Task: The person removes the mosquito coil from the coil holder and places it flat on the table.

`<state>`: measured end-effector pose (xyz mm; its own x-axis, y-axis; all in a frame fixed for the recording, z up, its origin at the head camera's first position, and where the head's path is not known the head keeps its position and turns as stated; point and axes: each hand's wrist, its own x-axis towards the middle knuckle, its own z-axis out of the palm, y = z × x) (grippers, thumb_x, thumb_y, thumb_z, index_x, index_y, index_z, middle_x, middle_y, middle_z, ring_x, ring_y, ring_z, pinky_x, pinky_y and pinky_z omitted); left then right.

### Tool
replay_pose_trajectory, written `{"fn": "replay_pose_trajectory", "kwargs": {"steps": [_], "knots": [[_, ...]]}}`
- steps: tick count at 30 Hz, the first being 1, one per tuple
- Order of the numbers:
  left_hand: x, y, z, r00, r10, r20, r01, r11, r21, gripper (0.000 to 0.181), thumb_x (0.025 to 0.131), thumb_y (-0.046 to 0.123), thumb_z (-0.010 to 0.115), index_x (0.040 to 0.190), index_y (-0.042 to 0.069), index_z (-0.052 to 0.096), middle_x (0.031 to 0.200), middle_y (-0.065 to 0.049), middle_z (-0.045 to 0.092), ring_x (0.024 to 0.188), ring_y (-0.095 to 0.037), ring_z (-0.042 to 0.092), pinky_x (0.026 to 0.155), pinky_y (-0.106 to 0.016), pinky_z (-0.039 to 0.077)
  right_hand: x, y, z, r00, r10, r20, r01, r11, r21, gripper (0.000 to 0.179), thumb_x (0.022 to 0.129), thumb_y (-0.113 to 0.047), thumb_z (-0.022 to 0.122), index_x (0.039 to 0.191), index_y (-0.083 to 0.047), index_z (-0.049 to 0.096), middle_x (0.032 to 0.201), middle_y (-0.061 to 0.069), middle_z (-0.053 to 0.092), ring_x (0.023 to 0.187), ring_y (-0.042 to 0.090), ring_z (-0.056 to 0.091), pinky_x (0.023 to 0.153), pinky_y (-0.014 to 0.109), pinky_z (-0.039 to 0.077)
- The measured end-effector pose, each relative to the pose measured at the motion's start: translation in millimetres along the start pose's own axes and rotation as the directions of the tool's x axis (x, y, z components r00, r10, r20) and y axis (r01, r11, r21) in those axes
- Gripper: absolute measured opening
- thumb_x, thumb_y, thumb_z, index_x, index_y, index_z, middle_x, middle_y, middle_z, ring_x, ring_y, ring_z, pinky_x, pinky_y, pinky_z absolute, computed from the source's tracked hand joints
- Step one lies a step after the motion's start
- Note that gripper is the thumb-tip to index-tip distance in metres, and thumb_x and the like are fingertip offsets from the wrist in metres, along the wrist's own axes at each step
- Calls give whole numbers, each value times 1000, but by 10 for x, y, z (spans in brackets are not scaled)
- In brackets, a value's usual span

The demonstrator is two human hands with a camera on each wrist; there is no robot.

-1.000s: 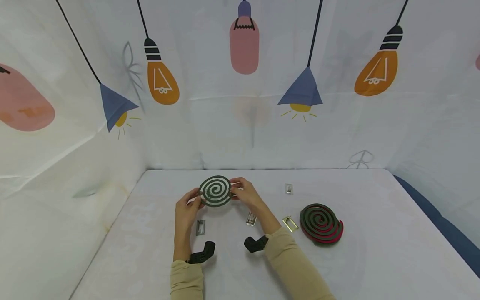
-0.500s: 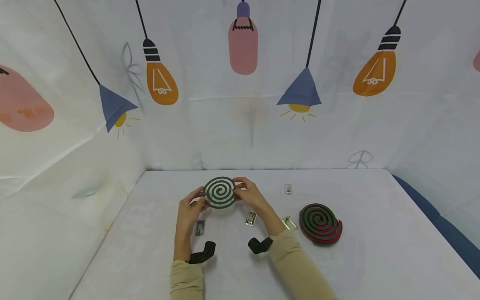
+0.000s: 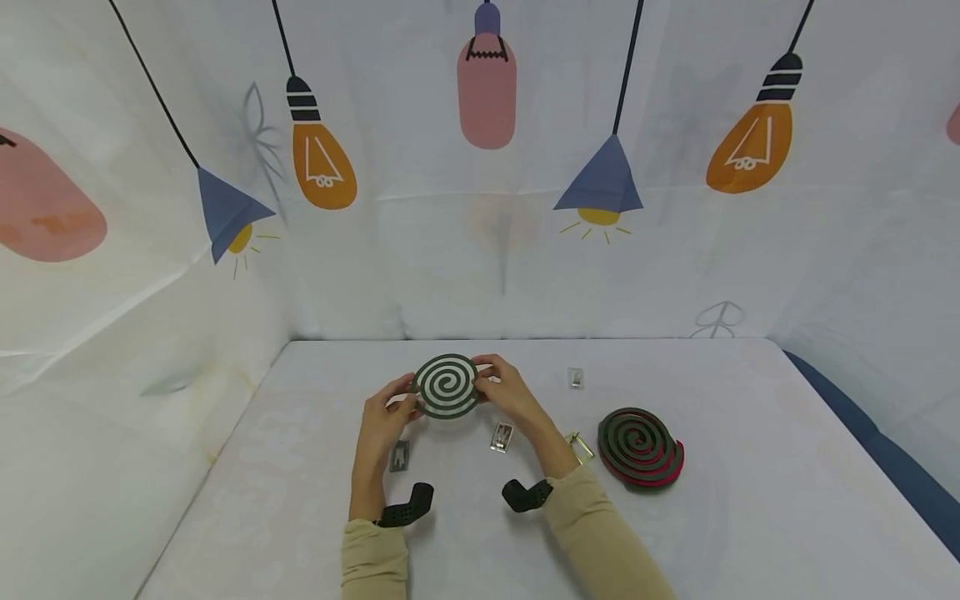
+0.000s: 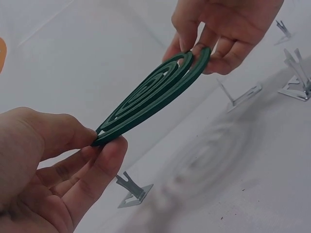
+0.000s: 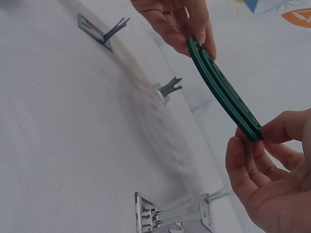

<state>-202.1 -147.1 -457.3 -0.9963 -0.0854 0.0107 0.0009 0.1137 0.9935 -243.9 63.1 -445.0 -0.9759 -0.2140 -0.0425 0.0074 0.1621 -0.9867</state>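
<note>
A flat green mosquito coil [image 3: 447,383] is held up over the table between both hands. My left hand [image 3: 384,427] pinches its left rim between thumb and fingers. Opposite, my right hand [image 3: 516,398] grips the right rim the same way. Seen from the left wrist, the coil [image 4: 167,94] is tilted and casts a spiral shadow on the table below. Small metal coil stands with upright prongs lie around: one stand [image 3: 400,456] by the left wrist, another stand [image 3: 502,437] between the forearms, and a gold-toned stand [image 3: 582,448] partly behind the right forearm.
To the right lies a stack of green and red mosquito coils [image 3: 639,448]. One more metal stand [image 3: 576,378] sits farther back. The white table [image 3: 750,500] ends at a lamp-printed cloth backdrop [image 3: 450,267]. Black wrist-camera mounts [image 3: 408,507] project inward from the sleeves.
Both hands have shifted slightly to the right with the coil between them, uncovering more of the middle stand. The stack and the stands stay where they were.
</note>
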Motion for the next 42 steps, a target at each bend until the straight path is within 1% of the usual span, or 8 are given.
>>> {"fn": "replay_pose_trajectory", "kwargs": {"steps": [5, 14, 24, 28, 32, 35, 40, 42], "knots": [[-3, 8, 27, 1000, 23, 18, -23, 1000, 0, 38, 94, 3, 53, 131, 6, 54, 124, -19, 55, 90, -17, 66, 77, -23, 55, -37, -10, -26, 1000, -9, -9, 9, 1000, -21, 41, 89, -4, 50, 130, -6, 49, 106, 16, 59, 79, 15, 63, 74, 29, 55], [14, 31, 81, 999, 21, 39, -22, 1000, 16, 38, 93, 3, 54, 130, 7, 55, 121, -17, 54, 85, -12, 65, 75, -23, 56, -89, 0, -89, 1000, -12, -29, 12, 1000, 3, 42, 89, -4, 51, 131, -8, 49, 106, 17, 59, 78, 15, 64, 75, 30, 55], [14, 32, 137, 996, 32, 82, -37, 997, 65, 37, 92, 4, 54, 129, 7, 56, 122, -18, 56, 90, -19, 67, 74, -23, 56, -187, 74, -169, 1000, 12, -27, -12, 1000, 23, 46, 91, -6, 52, 136, -10, 47, 111, 18, 58, 82, 17, 64, 81, 36, 55], [13, 39, 163, 994, 53, 99, -62, 994, 92, 38, 91, 2, 56, 129, 4, 55, 120, -21, 57, 87, -18, 68, 73, -26, 57, -215, 104, -195, 1000, 7, -30, -7, 1000, 16, 45, 91, -6, 52, 136, -9, 46, 112, 19, 57, 83, 17, 63, 78, 33, 55], [15, 44, 184, 991, 55, 118, -68, 992, 110, 39, 90, 1, 56, 130, 4, 55, 119, -21, 57, 82, -13, 68, 72, -26, 57, -262, 104, -222, 999, -1, -48, 1, 1000, -1, 42, 92, -6, 53, 133, -10, 50, 108, 16, 58, 80, 15, 63, 75, 30, 55], [-3, 89, 203, 991, 34, 131, -50, 992, 119, 41, 90, 1, 57, 130, 5, 55, 119, -20, 57, 81, -13, 68, 72, -26, 56, -313, 87, -245, 998, -15, -60, 14, 1000, -7, 40, 92, -7, 53, 131, -10, 51, 106, 14, 58, 79, 14, 63, 75, 30, 55], [-14, 113, 223, 989, -2, 150, -21, 988, 151, 41, 90, 3, 57, 131, 8, 55, 121, -18, 57, 86, -18, 68, 73, -28, 56, -501, -114, -267, 999, -13, -42, 12, 1000, -6, 40, 93, -4, 51, 133, -2, 48, 108, 19, 57, 84, 19, 64, 77, 31, 55], [0, 79, 226, 987, -7, 162, -21, 985, 169, 42, 90, 4, 58, 131, 10, 55, 121, -17, 57, 85, -17, 68, 73, -28, 56, -577, -186, -271, 999, -11, -35, 11, 1000, -3, 41, 93, -3, 50, 134, 1, 46, 109, 21, 56, 86, 20, 64, 79, 32, 55]]}}
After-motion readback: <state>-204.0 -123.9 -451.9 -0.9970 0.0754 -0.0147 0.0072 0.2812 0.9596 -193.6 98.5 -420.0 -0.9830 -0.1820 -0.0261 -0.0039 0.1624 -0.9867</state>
